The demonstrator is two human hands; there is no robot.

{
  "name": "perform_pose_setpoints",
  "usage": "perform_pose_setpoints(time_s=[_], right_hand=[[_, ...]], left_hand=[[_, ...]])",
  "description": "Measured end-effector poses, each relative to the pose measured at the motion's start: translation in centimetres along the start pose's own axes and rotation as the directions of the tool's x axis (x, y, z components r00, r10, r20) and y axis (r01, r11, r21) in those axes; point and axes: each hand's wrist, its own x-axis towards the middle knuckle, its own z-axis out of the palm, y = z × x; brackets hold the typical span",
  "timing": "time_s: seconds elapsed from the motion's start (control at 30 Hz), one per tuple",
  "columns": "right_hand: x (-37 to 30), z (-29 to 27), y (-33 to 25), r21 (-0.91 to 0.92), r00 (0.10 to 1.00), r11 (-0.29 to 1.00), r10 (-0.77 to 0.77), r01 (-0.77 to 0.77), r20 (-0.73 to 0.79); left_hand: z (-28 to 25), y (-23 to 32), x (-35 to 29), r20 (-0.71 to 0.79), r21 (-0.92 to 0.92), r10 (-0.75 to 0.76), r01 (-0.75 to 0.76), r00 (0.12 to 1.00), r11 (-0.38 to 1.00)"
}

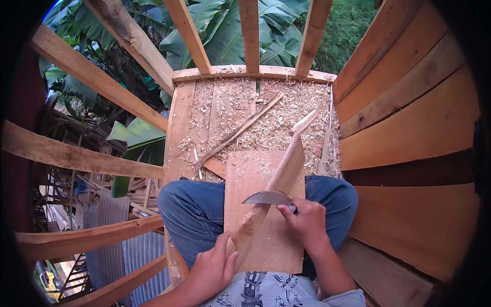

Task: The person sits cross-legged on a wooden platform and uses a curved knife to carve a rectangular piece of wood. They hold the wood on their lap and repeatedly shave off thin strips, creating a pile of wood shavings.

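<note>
- Our left hand (pixel 215 263) is curled around the near end of the wooden piece (pixel 285 171), its fingers and thumb closed on it.
- Our right hand (pixel 308 217) is wrapped around the handle of the curved knife (pixel 267 197), thumb laid forward beside the base of the blade.
- The wooden piece slants from our left hand, under the blade, to a narrow tip well beyond our right hand; a rough, chipped stretch shows between the blade and our left hand.
- Below our 2 hands, the flat board (pixel 243 176) spans our legs (pixel 192 207); we would best press the wooden piece firmly against it, so it cannot roll or skid.
- We cannot tell which edge of the blade is sharpened, so we should check that and cut away from our left fingers and our legs.
- Shallow, slanting strokes along the grain should suit that rough stretch better than 1 deep bite, which could split the wood.
- Beyond our hands lie many shavings (pixel 304 97); we should brush loose bits off the board whenever they unsettle the piece.
</note>
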Motion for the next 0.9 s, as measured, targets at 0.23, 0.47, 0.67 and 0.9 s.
perform_pose_setpoints(time_s=[0.23,0.47,0.67,0.9], right_hand=[[1.1,-4.5,2.1,0.039,0.965,0.966,0.256,-0.255,-0.049],[-2.1,-0.3,-2.1,0.044,0.982,0.994,-0.105,0.099,0.159],[1.2,-2.0,2.4,-0.145,0.990,0.986,0.066,-0.084,-0.126],[-1.5,-1.8,-1.7,0.067,0.993,0.994,-0.091,0.086,0.073]], left_hand=[[0.0,0.2,0.0,0.021,-0.022,0.007,-0.007,1.000,1.000],[0.1,1.1,-0.2,-0.055,0.018,0.041,-0.040,0.998,0.999],[-0.4,2.2,-0.3,0.009,0.039,-0.045,0.044,0.999,0.998],[0.0,2.0,-0.2,0.017,0.016,-0.005,0.005,1.000,1.000]])
